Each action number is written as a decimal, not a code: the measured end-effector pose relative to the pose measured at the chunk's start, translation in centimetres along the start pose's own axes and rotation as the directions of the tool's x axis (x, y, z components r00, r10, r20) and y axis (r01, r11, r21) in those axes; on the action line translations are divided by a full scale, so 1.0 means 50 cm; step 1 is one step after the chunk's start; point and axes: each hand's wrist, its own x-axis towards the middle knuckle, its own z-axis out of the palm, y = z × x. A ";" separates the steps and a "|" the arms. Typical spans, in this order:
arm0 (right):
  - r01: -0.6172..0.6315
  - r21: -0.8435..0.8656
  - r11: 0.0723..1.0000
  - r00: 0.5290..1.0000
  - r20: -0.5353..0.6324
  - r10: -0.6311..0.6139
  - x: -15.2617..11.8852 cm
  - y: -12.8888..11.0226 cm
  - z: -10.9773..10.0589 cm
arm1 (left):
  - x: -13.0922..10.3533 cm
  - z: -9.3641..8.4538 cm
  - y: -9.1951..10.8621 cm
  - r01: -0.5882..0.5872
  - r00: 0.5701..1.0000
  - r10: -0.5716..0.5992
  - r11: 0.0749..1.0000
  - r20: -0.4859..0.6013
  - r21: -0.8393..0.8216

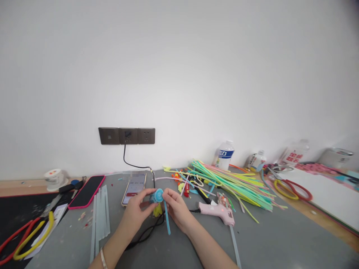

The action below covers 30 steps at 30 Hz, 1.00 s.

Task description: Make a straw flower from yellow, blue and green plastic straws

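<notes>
Both our hands meet at the front middle of the desk (196, 251), raised a little above it; between them sits a light-blue coil (158, 195), wound flat, its loose blue tail (167, 220) hanging down toward us; our left hand (139, 204) grips the coil from its left side, thumb and fingers closed about it; our right hand (175, 207) pinches at its right edge, fingertips together where the tail leaves the winding; a bangle (103, 257) circles our left wrist.

A yellow piece (157, 210) shows just below the coil, partly hidden; whether it touches we cannot tell; behind our left hand lies a phone with a lit screen (134, 186); farther left, a bunch of translucent glue sticks (101, 213), then a pink-cased phone (87, 191), dark-screened; red-and-yellow-handled scissors (51, 222) at the far left.

Right of our right hand, a pink glue gun (217, 212) lies on its side, a glue stick protruding from its rear; beyond it spreads a loose sheaf of pastel pipe cleaners (235, 185), green, yellow, pink; a blue-labelled bottle (224, 155) stands behind these, near the wall; a second pair of scissors (303, 198) rests farther right.
</notes>
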 end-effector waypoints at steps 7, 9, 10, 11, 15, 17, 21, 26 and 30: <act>-0.012 -0.142 0.990 1.000 0.020 0.015 -0.001 0.003 -0.007 | -0.004 -0.002 0.016 -0.009 1.000 0.009 0.998 -0.004 0.057; -0.012 -0.159 0.987 0.999 0.029 0.017 -0.002 0.003 -0.008 | -0.005 -0.003 0.018 -0.017 1.000 0.017 0.997 -0.001 0.069; -0.012 -0.164 0.986 0.999 0.032 0.018 -0.002 0.004 -0.009 | -0.006 -0.004 0.019 -0.031 1.000 0.031 0.996 0.002 0.079; -0.013 -0.165 0.986 0.999 0.035 0.019 -0.002 0.004 -0.010 | -0.006 -0.005 0.018 -0.052 0.999 0.052 0.995 0.009 0.091; -0.015 -0.157 0.987 0.999 0.032 0.021 -0.001 0.006 -0.012 | -0.006 -0.005 0.011 -0.151 0.988 0.146 0.981 0.054 0.122; -0.022 -0.154 0.988 0.999 0.021 0.026 0.000 0.007 -0.012 | -0.006 -0.004 0.009 -0.139 0.989 0.132 0.984 0.059 0.114; -0.048 -0.133 0.990 0.999 -0.011 0.047 -0.002 0.003 -0.006 | -0.006 -0.003 0.013 -0.025 0.999 0.022 0.998 0.050 0.057; -0.067 -0.120 0.990 0.998 -0.028 0.064 -0.006 -0.003 0.002 | -0.005 -0.002 0.011 0.050 0.996 -0.043 0.995 0.079 -0.090; -0.064 -0.128 0.990 0.998 -0.029 0.061 -0.005 -0.003 0.002 | -0.002 -0.003 0.011 0.080 0.993 -0.066 0.986 0.101 -0.144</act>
